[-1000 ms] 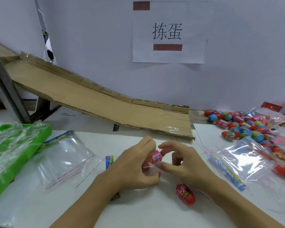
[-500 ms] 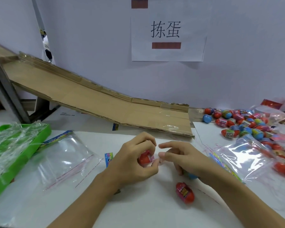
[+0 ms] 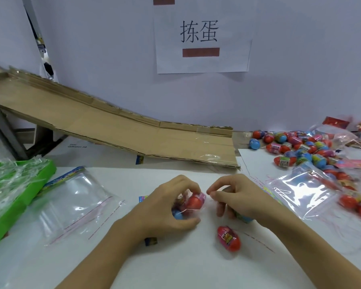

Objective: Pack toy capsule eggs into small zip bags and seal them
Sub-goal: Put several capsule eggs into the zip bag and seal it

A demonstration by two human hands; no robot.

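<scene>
A person's two bare hands work at the middle of a white counter [image 3: 175, 268], seen from above and behind.

The left hand [image 3: 167, 207] has its fingers curled around a small clear zip bag [image 3: 191, 207] that already holds capsule eggs: a red one [image 3: 194, 202] shows at the front and a blue one [image 3: 178, 215] lower down against the palm. The bag sits just above the counter, wrapped by the thumb underneath and the fingers on top.

The right hand [image 3: 238, 197] is just beside it, thumb and forefinger pinched together at the bag's edge, though the plastic there is too clear to tell for certain whether they grip it. The other fingers curl down over a blue and green egg [image 3: 245, 216] lying on the counter beneath the palm.

A loose red egg [image 3: 228, 238] lies on the counter near the right wrist, apart from both hands.

To the left lie empty zip bags [image 3: 75, 201], flat, beside a green tray [image 3: 23, 197] covered in crinkled plastic. To the right, more clear bags [image 3: 300, 195] lie in front of a heap of coloured eggs [image 3: 300, 149]. A cardboard ramp [image 3: 113, 130] slopes down from the left along the back wall, under a paper sign [image 3: 202, 38] with two printed characters.
</scene>
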